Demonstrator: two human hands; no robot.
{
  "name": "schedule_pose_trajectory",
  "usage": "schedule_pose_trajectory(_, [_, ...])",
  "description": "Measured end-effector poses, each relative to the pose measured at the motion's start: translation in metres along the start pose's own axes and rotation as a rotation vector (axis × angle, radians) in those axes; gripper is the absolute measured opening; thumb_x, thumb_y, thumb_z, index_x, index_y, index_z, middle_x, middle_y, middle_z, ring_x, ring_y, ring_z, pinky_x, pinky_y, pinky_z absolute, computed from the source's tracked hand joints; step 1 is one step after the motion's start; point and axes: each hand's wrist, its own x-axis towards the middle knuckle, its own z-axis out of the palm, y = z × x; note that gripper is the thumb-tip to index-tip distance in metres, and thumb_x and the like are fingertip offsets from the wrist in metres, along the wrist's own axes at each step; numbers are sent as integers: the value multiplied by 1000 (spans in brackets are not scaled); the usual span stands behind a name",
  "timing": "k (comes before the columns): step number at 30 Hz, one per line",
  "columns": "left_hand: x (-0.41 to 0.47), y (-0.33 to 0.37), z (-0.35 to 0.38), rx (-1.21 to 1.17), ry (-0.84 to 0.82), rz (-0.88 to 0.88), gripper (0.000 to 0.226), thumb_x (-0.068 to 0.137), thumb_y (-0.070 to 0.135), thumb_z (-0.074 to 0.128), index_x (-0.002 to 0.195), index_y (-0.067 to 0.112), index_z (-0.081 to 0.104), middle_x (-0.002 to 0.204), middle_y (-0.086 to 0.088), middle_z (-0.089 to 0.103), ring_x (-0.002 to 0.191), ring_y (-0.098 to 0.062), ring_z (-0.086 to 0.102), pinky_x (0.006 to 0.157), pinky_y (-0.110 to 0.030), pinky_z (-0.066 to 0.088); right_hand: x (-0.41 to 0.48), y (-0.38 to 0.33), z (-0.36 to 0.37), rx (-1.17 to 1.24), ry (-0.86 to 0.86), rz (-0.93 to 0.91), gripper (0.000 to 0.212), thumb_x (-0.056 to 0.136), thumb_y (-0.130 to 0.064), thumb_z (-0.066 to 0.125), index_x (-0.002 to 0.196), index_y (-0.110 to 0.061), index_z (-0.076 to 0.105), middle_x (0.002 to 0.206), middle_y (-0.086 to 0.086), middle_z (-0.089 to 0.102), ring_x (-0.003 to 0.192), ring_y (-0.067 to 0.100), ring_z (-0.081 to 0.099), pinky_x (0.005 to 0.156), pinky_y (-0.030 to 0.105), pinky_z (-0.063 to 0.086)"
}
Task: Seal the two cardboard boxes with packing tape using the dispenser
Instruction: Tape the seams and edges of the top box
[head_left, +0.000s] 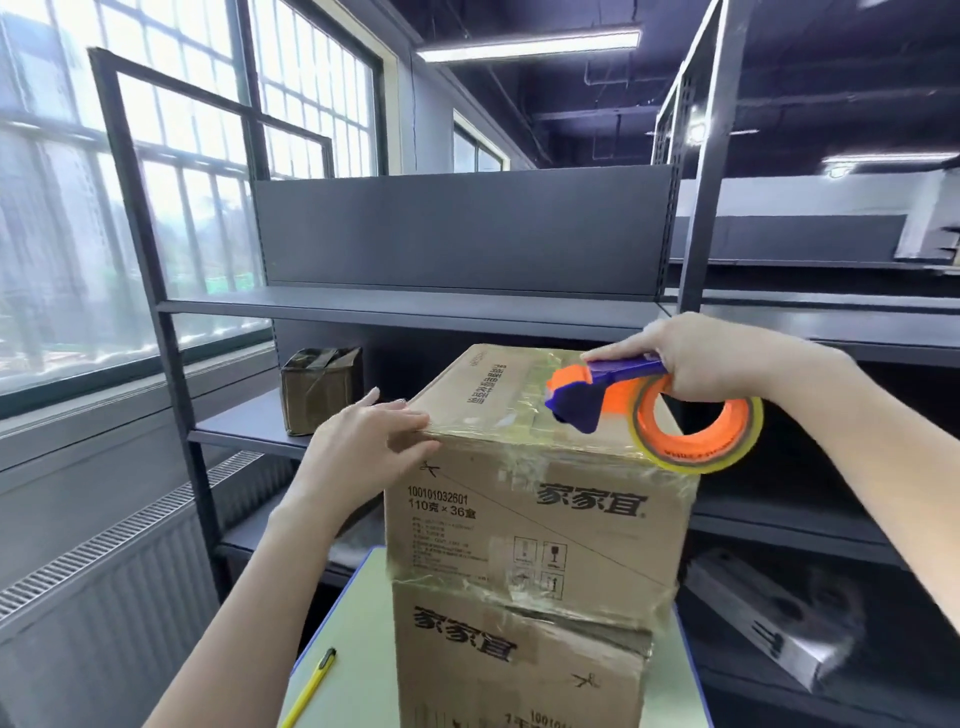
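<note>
Right hand (696, 358) gripping tape dispenser (649, 410) on upper cardboard box (540, 514), left hand (363, 447) fingers straight, pressing the box's near top edge, lower cardboard box (519, 670) beneath

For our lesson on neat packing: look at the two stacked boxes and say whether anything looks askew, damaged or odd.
The clear tape at the seam between the upper box and the lower box is wrinkled and bunched instead of lying flat, and the lower box's top edge looks crumpled.

Right hand (711, 358) grips tape dispenser (613, 395) atop upper box (540, 499)
</note>
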Motion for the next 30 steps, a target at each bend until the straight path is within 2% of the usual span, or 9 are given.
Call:
schedule_pose_trajectory(3, [-3, 30, 0, 112, -14, 69, 40, 79, 50, 67, 116, 35, 66, 134, 8, 55, 130, -8, 43, 99, -28, 39, -1, 2, 3, 10, 8, -3, 75, 83, 6, 41, 131, -52, 39, 108, -2, 58, 85, 19, 56, 72, 32, 47])
schedule_pose_trajectory(8, [-3, 67, 20, 95, 10, 125, 34, 89, 30, 59, 123, 36, 61, 129, 15, 58, 122, -5, 50, 94, -24, 39, 1, 1, 3, 2, -5, -5, 77, 81, 6, 38, 130, -53, 41, 98, -6, 57, 80, 21, 56, 67, 33, 46])
schedule_pose_trajectory(13, [-11, 75, 28, 105, 5, 150, 58, 78, 61, 59, 131, 37, 53, 132, 9, 56, 123, -12, 50, 94, -28, 40, 3, 1, 4, 32, -17, -8, 75, 82, 5, 41, 129, -54, 41, 105, -4, 59, 78, 18, 56, 68, 33, 48])
schedule_pose_trajectory(16, [-14, 76, 37, 137, 115, 243, 58, 75, 67, 44, 104, 25, 71, 101, 9, 71, 97, -11, 64, 75, -25, 49, 5, -3, 4, -5, -31, -12, 75, 83, 5, 42, 130, -54, 41, 102, -6, 55, 82, 18, 56, 73, 35, 49])
schedule_pose_trajectory(18, [-16, 71, 44, 82, 199, 267, 64, 77, 69, 35, 84, 18, 72, 83, 7, 71, 82, -11, 64, 69, -21, 44, 6, -5, 3, -13, -41, -7, 76, 83, 5, 43, 130, -55, 39, 93, -11, 52, 83, 17, 55, 74, 35, 49])
schedule_pose_trajectory(20, [-17, 65, 45, 43, 209, 272, 64, 81, 69, 34, 85, 18, 74, 88, 10, 73, 87, -9, 66, 73, -19, 44, 5, -8, 2, -19, -39, -12, 76, 84, 5, 43, 131, -55, 39, 82, -19, 43, 81, 15, 53, 74, 35, 48])
schedule_pose_trajectory(24, [-11, 46, 35, -9, 142, 208, 39, 70, 53, 62, 96, 26, 76, 103, 10, 71, 101, -10, 66, 82, -18, 44, 12, -26, -2, -73, 1, -45, 73, 86, 2, 41, 134, -53, 36, 75, -20, 33, 70, 9, 44, 72, 31, 46])
schedule_pose_trajectory(27, [-5, 24, 21, -25, 89, 130, 32, 69, 31, 78, 100, 29, 74, 112, 14, 67, 115, -1, 56, 85, -10, 35, 27, -47, 0, -59, -2, -48, 72, 85, 1, 38, 134, -52, 37, 87, -14, 48, 66, 10, 44, 60, 26, 40])
schedule_pose_trajectory(30, [-4, 3, 18, -47, 93, 143, 32, 69, 25, 80, 101, 28, 74, 113, 16, 66, 119, 6, 46, 91, -16, 38, 42, -62, 4, -42, -14, -60, 73, 84, 3, 36, 132, -52, 40, 102, -4, 55, 69, 14, 51, 59, 29, 43])
